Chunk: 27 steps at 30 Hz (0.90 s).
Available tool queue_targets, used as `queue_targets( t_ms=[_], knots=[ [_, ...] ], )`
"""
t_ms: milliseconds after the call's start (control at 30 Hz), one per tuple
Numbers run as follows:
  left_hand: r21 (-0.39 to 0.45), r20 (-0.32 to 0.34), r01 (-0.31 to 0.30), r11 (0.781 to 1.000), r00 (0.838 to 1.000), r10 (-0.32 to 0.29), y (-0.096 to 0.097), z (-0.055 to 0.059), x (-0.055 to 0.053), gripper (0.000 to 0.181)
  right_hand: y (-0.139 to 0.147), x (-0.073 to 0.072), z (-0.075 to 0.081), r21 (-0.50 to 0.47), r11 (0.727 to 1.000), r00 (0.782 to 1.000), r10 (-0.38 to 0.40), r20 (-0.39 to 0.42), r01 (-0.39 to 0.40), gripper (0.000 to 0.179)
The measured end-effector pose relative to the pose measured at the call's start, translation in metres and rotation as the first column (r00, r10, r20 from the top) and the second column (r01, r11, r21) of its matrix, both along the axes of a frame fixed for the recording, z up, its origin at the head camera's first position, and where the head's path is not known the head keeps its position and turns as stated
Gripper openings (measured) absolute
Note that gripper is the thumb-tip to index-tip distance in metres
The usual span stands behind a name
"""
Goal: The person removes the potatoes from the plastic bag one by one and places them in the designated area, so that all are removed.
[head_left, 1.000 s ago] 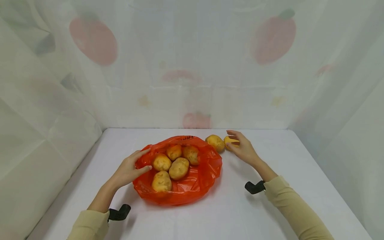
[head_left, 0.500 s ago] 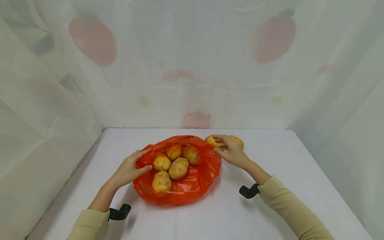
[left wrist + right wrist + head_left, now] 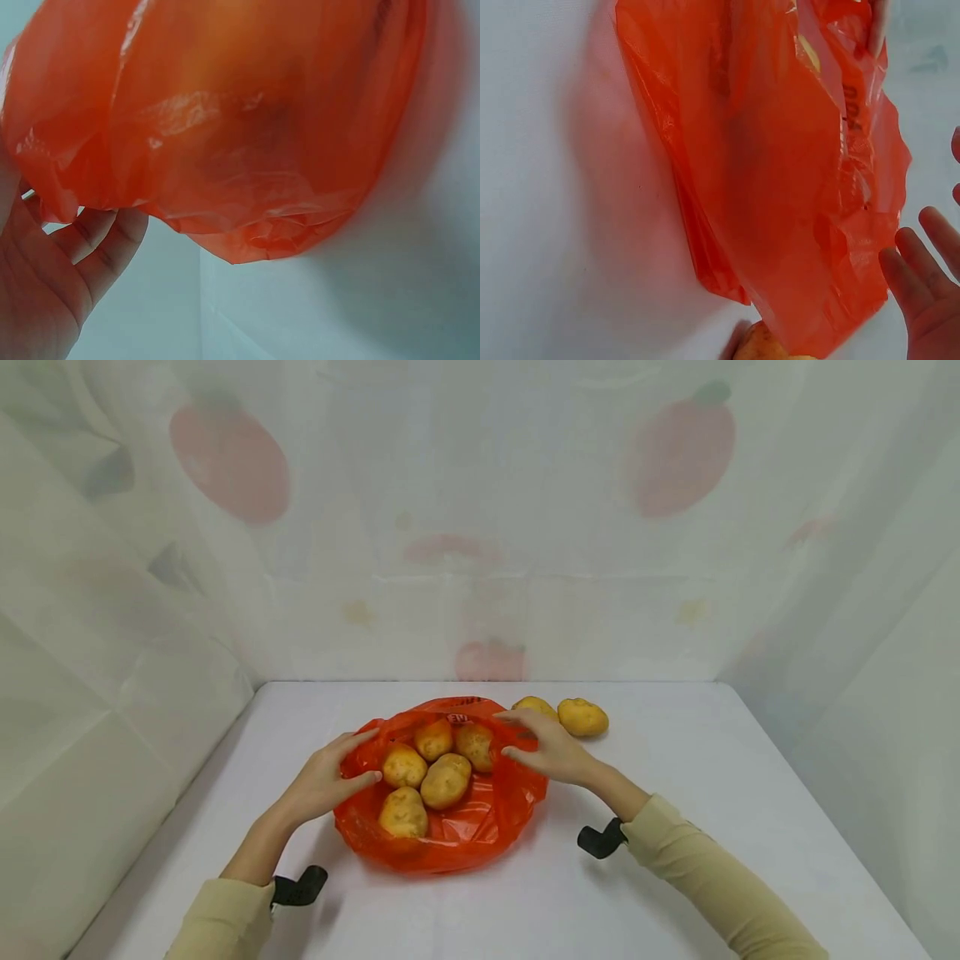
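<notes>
A red plastic bag (image 3: pixel 453 856) lies with its mouth spread wide, and several potatoes (image 3: pixel 447 781) show inside. At the bag's left rim is my left hand (image 3: pixel 322 783), thumb and fingers well apart; in the left wrist view its fingers (image 3: pixel 112 251) are partly behind the red film. My right hand (image 3: pixel 558 750) is at the right rim, also with thumb and fingers spread. Its fingers (image 3: pixel 915 262) appear extended beside the film in the right wrist view. Whether the right fingertips touch the bag, I cannot tell.
Behind the right hand, one potato (image 3: pixel 535 705) is partly covered and another potato (image 3: pixel 583 717) sits beside it, both outside the bag. A white-covered table (image 3: pixel 675 760) bears everything. Pale printed curtains (image 3: pixel 480 527) close off the back and sides.
My right hand has moved left, away from the two outside potatoes and over to the bag's right rim, carrying nothing. The left hand has stayed at the left rim.
</notes>
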<state>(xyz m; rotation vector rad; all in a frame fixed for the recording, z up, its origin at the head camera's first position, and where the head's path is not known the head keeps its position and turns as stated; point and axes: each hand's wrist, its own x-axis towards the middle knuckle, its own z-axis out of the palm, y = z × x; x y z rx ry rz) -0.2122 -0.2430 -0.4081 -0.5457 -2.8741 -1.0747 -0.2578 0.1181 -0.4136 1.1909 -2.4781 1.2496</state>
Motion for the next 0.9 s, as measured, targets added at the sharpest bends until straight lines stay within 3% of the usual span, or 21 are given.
queue_targets(
  t_ms=[333,567,900],
  knots=[
    [-0.014,-0.024,0.008,1.0,1.0,-0.008,0.0,0.001,-0.002,0.065,-0.014,-0.006,-0.003,0.143,0.989,0.999,-0.028,0.034,0.023,0.054],
    [-0.016,-0.017,0.005,1.0,1.0,-0.006,0.0,-0.002,-0.004,0.065,-0.02,-0.008,-0.009,0.263,0.962,0.995,-0.089,0.047,0.074,0.055],
    [-0.018,-0.006,0.001,1.0,1.0,-0.001,0.003,-0.003,-0.005,0.065,-0.024,-0.013,-0.017,0.271,0.957,0.992,-0.119,0.029,0.107,0.057]
  ],
)
